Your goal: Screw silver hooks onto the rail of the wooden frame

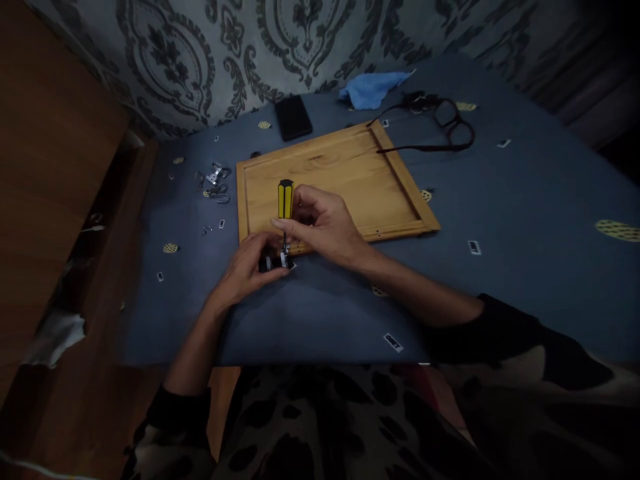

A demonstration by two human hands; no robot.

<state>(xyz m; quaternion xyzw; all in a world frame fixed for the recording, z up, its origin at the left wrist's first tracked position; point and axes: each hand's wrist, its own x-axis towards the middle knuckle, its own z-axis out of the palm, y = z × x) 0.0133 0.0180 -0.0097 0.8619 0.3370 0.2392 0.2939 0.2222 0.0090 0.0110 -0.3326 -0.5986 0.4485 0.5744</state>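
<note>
My right hand (323,223) is closed around a screwdriver with a yellow and black handle (285,198), held upright with its tip pointing down. The tip rests on a small dark metal part (276,263) lying on the blue cloth just in front of a wooden panel (350,177). My left hand (247,267) pinches that small part and holds it steady against the cloth. Both hands sit at the panel's near left corner.
Loose metal fittings and screws (215,183) lie left of the panel. A black phone (293,117), a blue rag (373,88) and dark-framed glasses (453,123) lie behind it. A wooden cabinet (45,173) stands at the left, and patterned wallpaper lines the back.
</note>
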